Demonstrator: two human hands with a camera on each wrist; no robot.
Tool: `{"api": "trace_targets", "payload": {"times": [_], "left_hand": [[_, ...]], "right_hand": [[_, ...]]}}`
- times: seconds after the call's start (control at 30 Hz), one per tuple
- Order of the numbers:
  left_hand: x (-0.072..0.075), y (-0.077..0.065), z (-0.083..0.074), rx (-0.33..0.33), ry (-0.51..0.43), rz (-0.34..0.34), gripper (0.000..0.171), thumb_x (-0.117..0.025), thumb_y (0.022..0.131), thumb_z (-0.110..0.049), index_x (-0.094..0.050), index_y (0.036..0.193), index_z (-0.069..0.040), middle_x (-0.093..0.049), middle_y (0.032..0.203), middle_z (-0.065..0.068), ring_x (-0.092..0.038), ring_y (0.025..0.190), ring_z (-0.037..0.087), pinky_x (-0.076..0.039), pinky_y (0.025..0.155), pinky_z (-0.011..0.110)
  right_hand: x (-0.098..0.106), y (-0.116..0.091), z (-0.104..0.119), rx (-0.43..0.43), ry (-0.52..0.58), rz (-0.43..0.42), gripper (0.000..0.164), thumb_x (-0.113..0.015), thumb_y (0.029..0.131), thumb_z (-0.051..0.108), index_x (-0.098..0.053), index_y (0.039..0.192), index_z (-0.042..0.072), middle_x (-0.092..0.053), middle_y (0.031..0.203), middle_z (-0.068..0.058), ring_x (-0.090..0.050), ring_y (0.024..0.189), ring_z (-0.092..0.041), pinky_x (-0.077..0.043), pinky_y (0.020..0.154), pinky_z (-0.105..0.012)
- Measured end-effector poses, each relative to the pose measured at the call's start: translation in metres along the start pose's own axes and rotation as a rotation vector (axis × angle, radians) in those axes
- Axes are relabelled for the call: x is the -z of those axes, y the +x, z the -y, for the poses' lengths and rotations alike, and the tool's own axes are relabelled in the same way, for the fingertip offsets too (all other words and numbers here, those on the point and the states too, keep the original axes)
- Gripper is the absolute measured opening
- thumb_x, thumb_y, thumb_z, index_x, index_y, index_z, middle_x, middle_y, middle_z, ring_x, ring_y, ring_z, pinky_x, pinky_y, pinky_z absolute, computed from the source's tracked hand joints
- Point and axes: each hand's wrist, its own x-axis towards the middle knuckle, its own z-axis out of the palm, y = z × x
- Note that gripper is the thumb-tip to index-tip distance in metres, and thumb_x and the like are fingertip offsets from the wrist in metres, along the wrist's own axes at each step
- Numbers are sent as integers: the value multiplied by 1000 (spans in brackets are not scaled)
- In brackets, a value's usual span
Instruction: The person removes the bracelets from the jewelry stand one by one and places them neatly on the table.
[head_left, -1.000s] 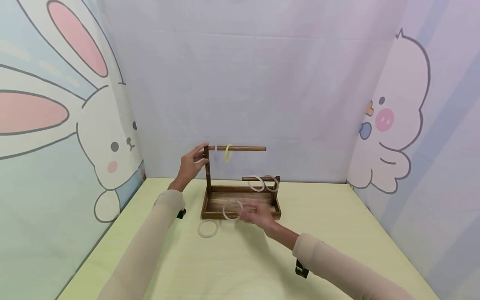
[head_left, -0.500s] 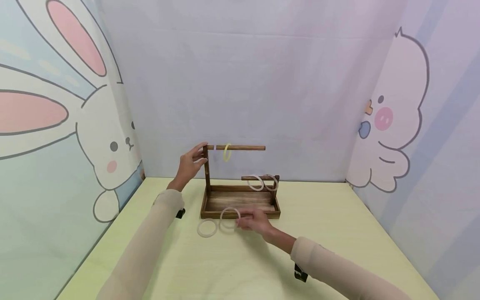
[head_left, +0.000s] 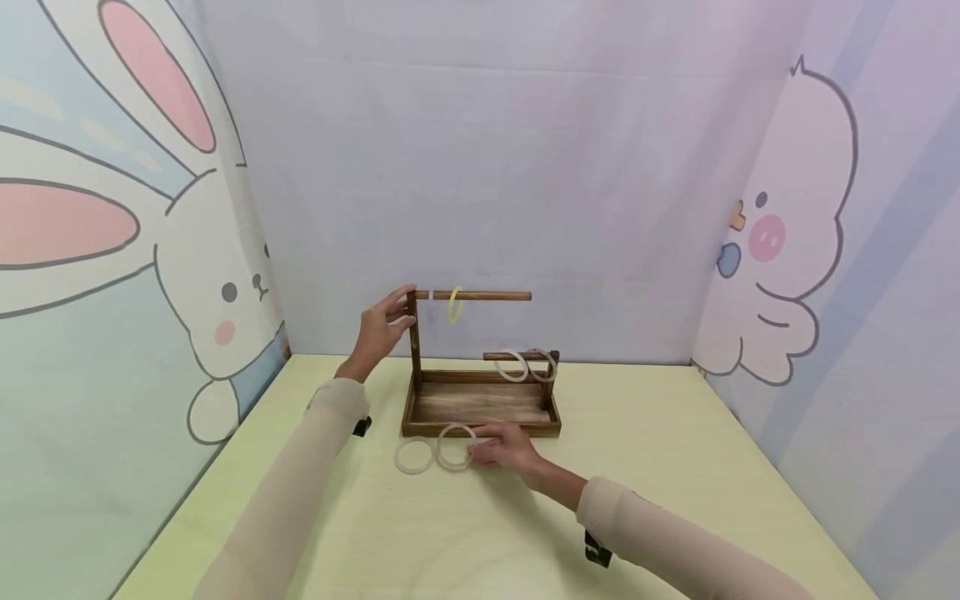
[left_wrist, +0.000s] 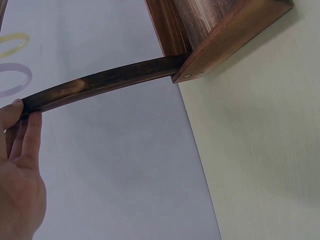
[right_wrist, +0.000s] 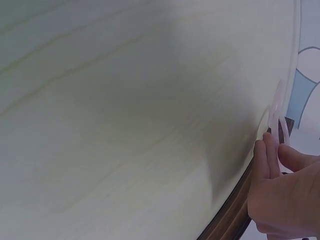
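Observation:
My left hand (head_left: 378, 332) grips the top of the tall post of a dark wooden jewelry stand (head_left: 517, 430); the left wrist view shows thumb and fingers around the post end. In front of the stand's tray, my right hand (head_left: 513, 454) pinches a pale pink, translucent bangle (right_wrist: 276, 107) by its right side. That bangle is raised on edge, close beside a whitish bangle (head_left: 397, 456) lying flat on the table. On the upper bar hang a yellow bangle (head_left: 451, 310) and a pale purple bangle (left_wrist: 29, 76). Two pale bangles (head_left: 522, 375) hang from the lower bar.
The stand's tray sits toward the back of a light yellow table (head_left: 465, 533). A pale cloth backdrop (head_left: 510, 167) rises behind it, with printed side panels showing a rabbit (head_left: 202, 275) on the left and a chick (head_left: 795, 233) on the right.
My right hand has brought the pink bangle down and slightly left, from over the tray's front edge to just in front of it. The left hand stays on the post.

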Motion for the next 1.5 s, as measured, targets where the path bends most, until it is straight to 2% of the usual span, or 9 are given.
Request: {"api": "trace_targets", "payload": {"times": [0.07, 0.23, 0.5, 0.77, 1.13, 1.33, 1.5], "left_hand": [[0, 0, 0, -2, -2, 0, 67, -73, 91, 10, -58, 150, -19, -66, 136, 21, -69, 118, 37, -60, 96, 45], [0, 0, 1, 2, -2, -2, 66, -74, 91, 9, -59, 149, -18, -66, 135, 21, -69, 118, 36, -60, 95, 44], [-1, 1, 1, -2, -4, -7, 65, -74, 91, 9, -59, 149, -15, -67, 134, 23, -70, 117, 38, -60, 95, 45], [-2, 1, 2, -6, -16, -6, 63, -74, 90, 12, -58, 148, -9, -67, 132, 25, -70, 116, 40, -60, 94, 48], [-1, 2, 3, 7, -12, -4, 65, -73, 91, 11, -59, 149, -15, -66, 134, 23, -69, 117, 38, -60, 95, 46], [-1, 1, 2, 18, -24, 4, 64, -73, 91, 12, -58, 149, -10, -65, 135, 25, -69, 117, 39, -60, 95, 47], [-1, 1, 0, 24, -30, 4, 65, -72, 91, 13, -58, 149, -12, -65, 136, 24, -69, 117, 40, -60, 95, 49]], "right_hand": [[-1, 1, -1, -23, 16, 1, 39, -69, 97, -4, -60, 133, -16, -72, 108, -32, -75, 99, -40, -64, 88, -47], [-3, 0, -2, -54, 20, 2, 39, -70, 96, -5, -61, 133, -15, -73, 107, -31, -76, 99, -39, -64, 87, -45], [-4, 1, -4, -32, 1, 6, 39, -70, 95, -7, -61, 132, -17, -72, 106, -34, -74, 99, -44, -63, 87, -49], [1, -3, -5, 30, 14, 21, 35, -70, 96, -6, -62, 127, -19, -76, 99, -26, -79, 89, -30, -65, 82, -40], [2, 4, -12, 6, 7, -49, 35, -72, 94, -6, -63, 124, -21, -73, 100, -33, -76, 92, -43, -65, 82, -47], [2, 5, -13, 3, 20, -85, 32, -75, 91, -6, -67, 119, -20, -75, 96, -29, -77, 85, -40, -66, 77, -44], [2, 5, -11, -10, 50, -104, 31, -75, 91, -7, -67, 118, -20, -75, 95, -29, -77, 87, -40, -65, 79, -43]]}}
